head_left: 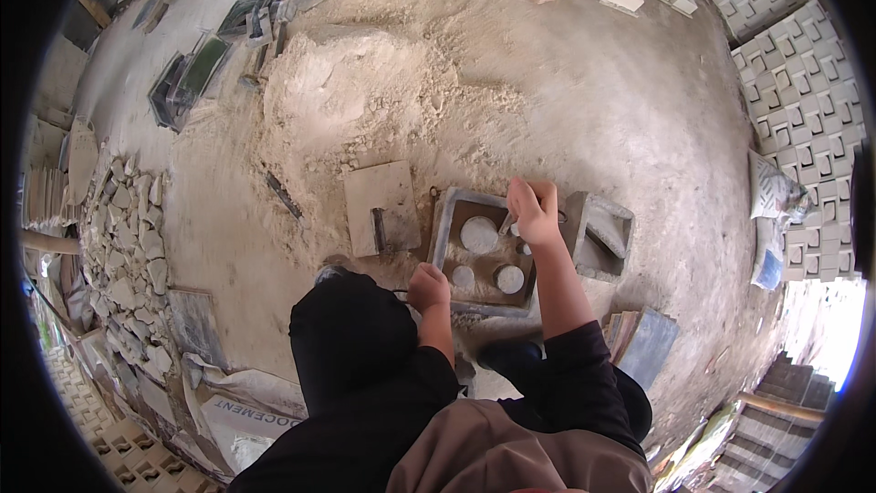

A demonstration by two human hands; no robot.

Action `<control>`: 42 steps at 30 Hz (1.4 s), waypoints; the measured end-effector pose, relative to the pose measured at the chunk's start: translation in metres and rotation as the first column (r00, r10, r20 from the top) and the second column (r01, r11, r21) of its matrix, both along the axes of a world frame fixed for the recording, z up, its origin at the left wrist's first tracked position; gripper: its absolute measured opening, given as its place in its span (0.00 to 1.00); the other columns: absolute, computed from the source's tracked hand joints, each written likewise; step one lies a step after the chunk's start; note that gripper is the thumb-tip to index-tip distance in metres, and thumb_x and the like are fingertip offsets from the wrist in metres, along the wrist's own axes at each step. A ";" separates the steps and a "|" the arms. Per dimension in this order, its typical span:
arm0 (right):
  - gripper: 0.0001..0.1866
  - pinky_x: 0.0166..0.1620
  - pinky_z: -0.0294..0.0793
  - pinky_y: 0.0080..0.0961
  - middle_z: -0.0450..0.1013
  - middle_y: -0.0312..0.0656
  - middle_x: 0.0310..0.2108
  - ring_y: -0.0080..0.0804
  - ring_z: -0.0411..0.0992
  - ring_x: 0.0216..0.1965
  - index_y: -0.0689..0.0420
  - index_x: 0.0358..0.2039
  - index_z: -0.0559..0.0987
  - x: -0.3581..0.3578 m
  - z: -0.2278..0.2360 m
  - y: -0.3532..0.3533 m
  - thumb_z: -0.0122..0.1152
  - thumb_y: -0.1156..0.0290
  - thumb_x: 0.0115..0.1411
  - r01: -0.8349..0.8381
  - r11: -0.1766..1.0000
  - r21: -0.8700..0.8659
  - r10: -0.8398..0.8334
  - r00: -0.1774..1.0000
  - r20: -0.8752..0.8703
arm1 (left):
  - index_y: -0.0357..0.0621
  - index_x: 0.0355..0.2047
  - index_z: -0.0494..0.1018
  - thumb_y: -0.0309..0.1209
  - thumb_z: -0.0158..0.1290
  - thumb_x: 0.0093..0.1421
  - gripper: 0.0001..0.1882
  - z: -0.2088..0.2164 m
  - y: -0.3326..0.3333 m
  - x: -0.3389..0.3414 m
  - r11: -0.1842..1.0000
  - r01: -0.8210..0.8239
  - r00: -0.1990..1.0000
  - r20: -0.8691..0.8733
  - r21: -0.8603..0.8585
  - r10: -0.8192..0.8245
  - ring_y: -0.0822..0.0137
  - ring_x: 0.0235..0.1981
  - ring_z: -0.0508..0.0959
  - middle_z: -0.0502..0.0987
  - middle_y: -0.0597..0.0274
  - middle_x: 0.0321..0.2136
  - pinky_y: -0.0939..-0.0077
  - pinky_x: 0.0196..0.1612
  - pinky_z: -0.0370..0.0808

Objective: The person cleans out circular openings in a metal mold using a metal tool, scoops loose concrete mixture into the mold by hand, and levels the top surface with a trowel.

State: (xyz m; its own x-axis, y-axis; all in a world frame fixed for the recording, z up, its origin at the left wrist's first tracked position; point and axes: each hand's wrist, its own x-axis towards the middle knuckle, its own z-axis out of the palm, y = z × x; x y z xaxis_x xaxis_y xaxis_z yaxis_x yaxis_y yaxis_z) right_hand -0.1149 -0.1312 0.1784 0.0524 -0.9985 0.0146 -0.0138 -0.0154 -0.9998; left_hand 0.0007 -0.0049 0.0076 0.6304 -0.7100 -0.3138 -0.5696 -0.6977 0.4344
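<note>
A square grey metal mould (443,228) rests on the ground before me. Inside it are a large pale disc (479,235), two smaller round ones and a few little knobs. Over its far right corner is my right hand (534,210), fingers closed; a short grey piece shows beside the fingertips, and whether they grip it is unclear. My left hand (427,288) is closed in a fist at the mould's near left side, what it holds hidden. Left of the mould lies a square board (401,210) with a handle. A small grey box (584,260) with a slab inside stands to its right.
Beyond the mould spreads a heap of pale sand (338,82), with a dark bar (283,194) at its near side. Broken pieces (128,265) are piled left. Patterned blocks (808,119) form a wall at right. Flat plates (648,347) lie near my right leg.
</note>
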 end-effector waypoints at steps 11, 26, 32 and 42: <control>0.22 0.16 0.45 0.20 0.53 0.31 0.06 0.19 0.49 0.11 0.57 0.05 0.56 -0.029 0.019 0.002 0.42 0.73 0.56 -0.115 0.993 -0.014 0.116 0.985 0.125 | 0.44 0.20 0.69 0.39 0.34 0.58 0.19 -0.006 0.006 0.003 0.999 -0.005 1.000 0.010 -0.033 0.005 0.47 0.23 0.74 0.74 0.50 0.20 0.51 0.26 0.70; 0.20 0.14 0.43 0.21 0.53 0.33 0.05 0.18 0.48 0.08 0.59 0.05 0.55 -0.023 0.007 0.054 0.42 0.78 0.52 0.093 0.963 -0.252 -0.087 0.996 0.034 | 0.41 0.21 0.70 0.40 0.31 0.59 0.22 -0.002 -0.001 -0.002 1.000 0.001 1.000 0.022 0.004 -0.001 0.45 0.25 0.74 0.74 0.47 0.22 0.51 0.29 0.70; 0.20 0.15 0.44 0.22 0.53 0.30 0.05 0.16 0.49 0.10 0.60 0.05 0.58 -0.029 0.020 0.064 0.46 0.76 0.51 -0.008 0.941 -0.339 0.071 0.982 0.173 | 0.40 0.20 0.70 0.40 0.31 0.59 0.23 0.000 0.005 0.002 1.000 0.001 0.999 0.046 -0.015 0.000 0.44 0.24 0.73 0.74 0.46 0.20 0.50 0.28 0.69; 0.22 0.13 0.43 0.20 0.55 0.30 0.05 0.16 0.48 0.08 0.59 0.05 0.57 -0.030 0.020 0.085 0.43 0.77 0.56 0.210 0.956 -0.207 -0.151 0.952 0.266 | 0.41 0.20 0.70 0.41 0.31 0.58 0.22 -0.008 0.010 0.005 0.999 -0.026 0.998 0.064 -0.029 0.027 0.44 0.25 0.74 0.74 0.47 0.21 0.49 0.29 0.69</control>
State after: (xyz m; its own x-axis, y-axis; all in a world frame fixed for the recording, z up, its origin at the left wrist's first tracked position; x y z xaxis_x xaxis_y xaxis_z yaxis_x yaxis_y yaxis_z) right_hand -0.1445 -0.0461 0.1980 -0.1625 -0.9584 0.2346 0.2063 -0.2655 -0.9418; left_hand 0.0057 0.0048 -0.0008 0.6673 -0.7007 -0.2523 -0.5783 -0.7010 0.4174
